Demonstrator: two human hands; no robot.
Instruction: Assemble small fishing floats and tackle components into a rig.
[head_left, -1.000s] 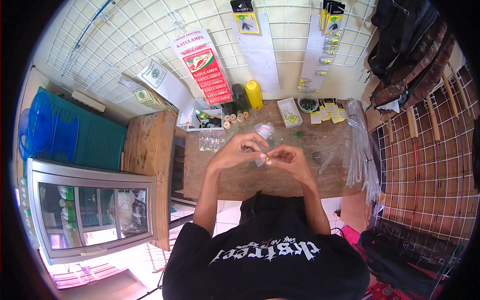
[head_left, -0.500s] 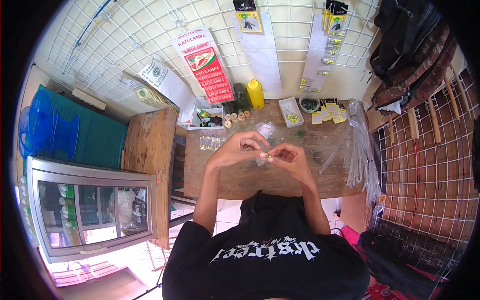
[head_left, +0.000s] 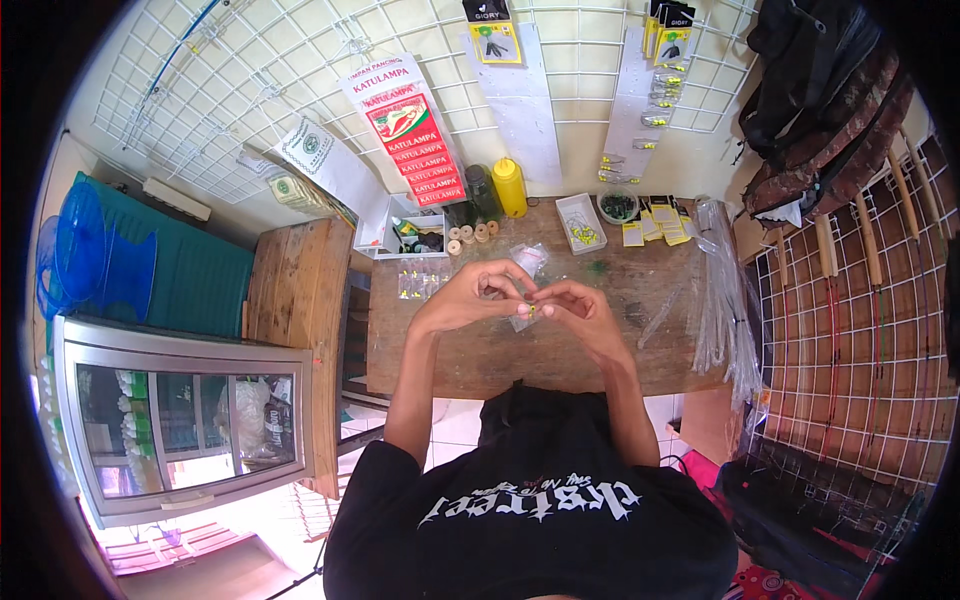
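Above the middle of the wooden table (head_left: 640, 365), my left hand (head_left: 470, 303) and my right hand (head_left: 585, 315) meet at their fingertips. Thumbs and forefingers of both pinch one tiny yellow-green piece (head_left: 532, 310), too small to tell its exact kind. Just beyond the hands lies a clear plastic bag (head_left: 530, 258), partly covered by them. A row of small clear packets (head_left: 412, 284) with yellow-green bits rests to the left of my left hand. At the back, a white tray (head_left: 566, 213) holds similar yellow-green pieces.
Wooden spools (head_left: 467, 237), a yellow bottle (head_left: 510, 188) and a white divided box (head_left: 375, 240) stand at the back left. A round tub (head_left: 618, 207), yellow cards (head_left: 660, 222) and long clear plastic strips (head_left: 722, 300) are on the right. Glass cabinet (head_left: 190, 420) at left.
My right hand's fingers have shifted slightly around the tiny piece, the thumb now closer to the left thumb. Both hands stay in nearly the same place.
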